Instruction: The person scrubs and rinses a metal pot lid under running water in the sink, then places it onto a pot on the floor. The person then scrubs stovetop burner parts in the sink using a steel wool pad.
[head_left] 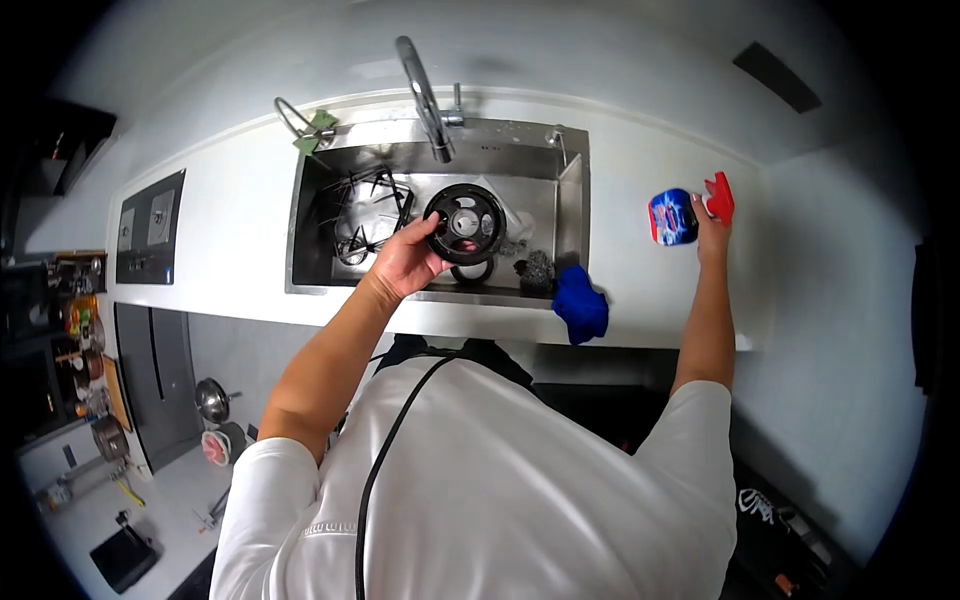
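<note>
My left hand grips the lower left edge of a round black stove burner plate, which has cut-outs around its middle, and holds it over the sink. At the right end of the counter my right hand is closed round the neck of a spray bottle with a blue label and a red trigger head. Whether the bottle is lifted off the counter I cannot tell. Black pan supports lie in the left part of the sink, and a dark ring is partly hidden below the plate.
A tall faucet arches over the sink's back edge. A dark scouring pad sits in the front right corner, beside a blue cloth draped on the rim. Left of the sink is a cooktop. A green cloth lies behind.
</note>
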